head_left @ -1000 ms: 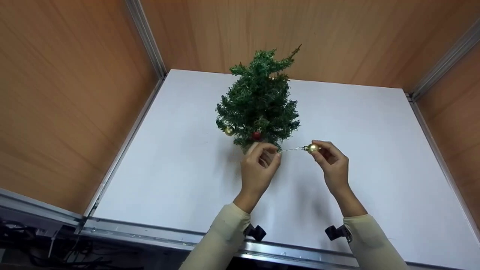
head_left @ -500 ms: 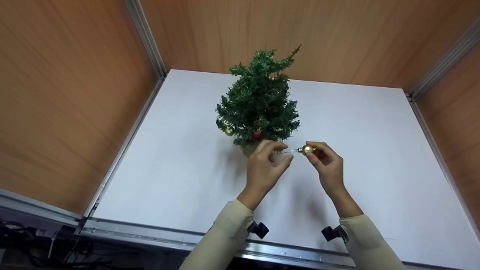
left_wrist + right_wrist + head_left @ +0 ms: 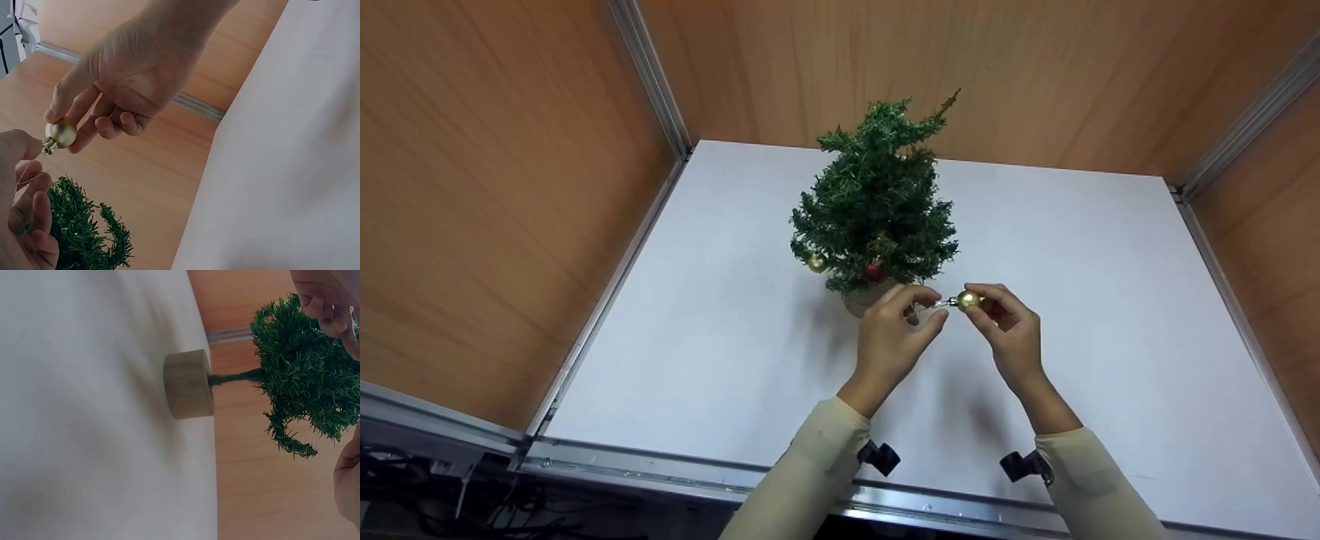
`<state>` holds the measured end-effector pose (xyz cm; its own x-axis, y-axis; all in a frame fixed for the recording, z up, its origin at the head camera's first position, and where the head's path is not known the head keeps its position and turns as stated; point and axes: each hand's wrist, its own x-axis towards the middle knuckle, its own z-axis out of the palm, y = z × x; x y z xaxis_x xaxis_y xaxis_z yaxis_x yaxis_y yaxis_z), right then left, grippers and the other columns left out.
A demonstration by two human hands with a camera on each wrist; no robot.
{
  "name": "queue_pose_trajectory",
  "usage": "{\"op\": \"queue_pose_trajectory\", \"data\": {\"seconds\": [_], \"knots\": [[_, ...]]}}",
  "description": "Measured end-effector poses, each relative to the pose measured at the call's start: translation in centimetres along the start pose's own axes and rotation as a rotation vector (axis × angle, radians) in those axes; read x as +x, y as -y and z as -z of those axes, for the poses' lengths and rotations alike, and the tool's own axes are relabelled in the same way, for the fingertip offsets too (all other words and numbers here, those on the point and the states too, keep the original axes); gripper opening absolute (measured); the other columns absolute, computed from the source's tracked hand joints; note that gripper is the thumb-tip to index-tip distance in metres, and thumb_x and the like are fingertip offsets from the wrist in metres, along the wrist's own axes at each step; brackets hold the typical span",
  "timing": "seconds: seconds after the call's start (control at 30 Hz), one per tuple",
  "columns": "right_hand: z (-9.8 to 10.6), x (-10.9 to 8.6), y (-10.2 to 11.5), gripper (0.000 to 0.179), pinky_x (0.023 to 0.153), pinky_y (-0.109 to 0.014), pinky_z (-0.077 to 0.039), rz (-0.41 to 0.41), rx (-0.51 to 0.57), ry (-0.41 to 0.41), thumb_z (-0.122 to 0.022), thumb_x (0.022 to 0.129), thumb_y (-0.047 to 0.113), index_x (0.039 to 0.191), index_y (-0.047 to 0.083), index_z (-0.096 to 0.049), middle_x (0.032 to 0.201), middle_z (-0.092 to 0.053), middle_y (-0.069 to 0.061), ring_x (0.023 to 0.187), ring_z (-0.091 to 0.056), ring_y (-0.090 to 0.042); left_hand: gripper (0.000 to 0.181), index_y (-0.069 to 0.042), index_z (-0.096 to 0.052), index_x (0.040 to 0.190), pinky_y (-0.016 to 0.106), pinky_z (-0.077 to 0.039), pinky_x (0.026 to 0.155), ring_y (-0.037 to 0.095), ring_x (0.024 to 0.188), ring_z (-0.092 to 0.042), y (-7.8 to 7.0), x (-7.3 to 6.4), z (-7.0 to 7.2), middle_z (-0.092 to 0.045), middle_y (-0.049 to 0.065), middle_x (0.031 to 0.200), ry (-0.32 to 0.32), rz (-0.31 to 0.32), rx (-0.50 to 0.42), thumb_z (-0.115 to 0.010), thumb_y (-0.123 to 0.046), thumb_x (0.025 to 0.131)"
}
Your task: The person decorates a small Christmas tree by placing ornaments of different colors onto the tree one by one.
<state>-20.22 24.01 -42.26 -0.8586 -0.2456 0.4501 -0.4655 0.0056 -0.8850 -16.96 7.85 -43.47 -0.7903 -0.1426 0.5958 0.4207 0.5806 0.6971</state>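
Observation:
Between thumb and fingers my right hand [image 3: 1011, 345] pinches a small gold bauble [image 3: 969, 300], its cap turned toward the left. A thin string [image 3: 941, 304] runs from that cap to my left hand [image 3: 889, 341], whose thumb and index finger stand apart around it. In the left wrist view, the left thumb is close to the cap of the bauble [image 3: 62, 133], and the string crosses the bent fingers. Just behind the hands is a small green Christmas tree [image 3: 877, 195]. A red bauble [image 3: 873, 271] and another gold bauble [image 3: 817, 262] hang low on it.
The tree stands on a round, wood-coloured base [image 3: 188, 385], upright on the white table [image 3: 697, 337]. Wooden panels [image 3: 547, 187] with metal rails enclose the back and sides. A metal rail [image 3: 660, 466] runs along the front edge.
My right hand has moved left with the gold bauble, nearer my left hand. The left hand has shifted slightly right, and its thumb and index finger have spread apart around the string.

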Motion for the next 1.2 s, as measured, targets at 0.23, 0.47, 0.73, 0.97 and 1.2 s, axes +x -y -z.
{"op": "queue_pose_trajectory", "data": {"seconds": [0.23,0.47,0.73,0.97,1.2], "knots": [[-0.1,-0.1,-0.1,0.024,0.068,-0.024,-0.044,0.005,-0.004,0.010,-0.060,0.084,-0.001,0.108,-0.004,-0.060,0.097,-0.059,-0.016,0.080,-0.052,-0.024,0.008,-0.021,-0.064,0.088,0.014,-0.042,0.055,0.002,0.061,-0.050,0.0,0.0,-0.1,-0.058,-0.013,0.082,0.013,0.020,-0.002,-0.064,-0.028,0.084],[-0.1,0.0,-0.4,0.024,0.068,-0.025,-0.044,-0.005,0.002,0.009,-0.061,0.083,-0.001,0.107,-0.005,-0.060,0.097,-0.059,-0.015,0.080,-0.053,-0.025,0.007,-0.020,-0.065,0.086,0.014,-0.041,0.056,0.006,0.063,-0.052,0.0,0.1,-0.1,-0.058,-0.012,0.082,0.004,0.017,-0.016,-0.063,-0.026,0.085],[0.0,-0.2,-0.7,0.023,0.067,-0.024,-0.043,-0.018,0.005,0.027,-0.060,0.084,0.000,0.107,-0.004,-0.060,0.096,-0.059,-0.016,0.080,-0.052,-0.027,0.007,-0.020,-0.064,0.086,0.015,-0.042,0.055,-0.001,0.061,-0.048,0.0,0.2,-0.1,-0.058,-0.013,0.080,-0.011,0.012,-0.059,-0.061,-0.027,0.086],[0.0,-0.4,-1.1,0.024,0.065,-0.025,-0.043,-0.032,0.002,0.038,-0.061,0.083,-0.001,0.107,-0.004,-0.060,0.095,-0.060,-0.015,0.077,-0.050,-0.030,0.006,-0.020,-0.064,0.085,0.016,-0.042,0.055,-0.003,0.064,-0.048,-0.2,0.4,0.0,-0.058,-0.014,0.079,-0.045,-0.008,-0.084,-0.061,-0.026,0.086],[0.3,-0.8,-3.0,0.025,0.064,-0.027,-0.043,-0.030,0.007,0.042,-0.064,0.083,0.003,0.107,-0.001,-0.061,0.095,-0.060,-0.013,0.076,-0.051,-0.025,0.004,-0.020,-0.064,0.085,0.017,-0.041,0.053,-0.001,0.061,-0.047,-0.2,0.5,0.1,-0.057,-0.014,0.079,-0.049,-0.011,-0.108,-0.062,-0.023,0.085]]}}
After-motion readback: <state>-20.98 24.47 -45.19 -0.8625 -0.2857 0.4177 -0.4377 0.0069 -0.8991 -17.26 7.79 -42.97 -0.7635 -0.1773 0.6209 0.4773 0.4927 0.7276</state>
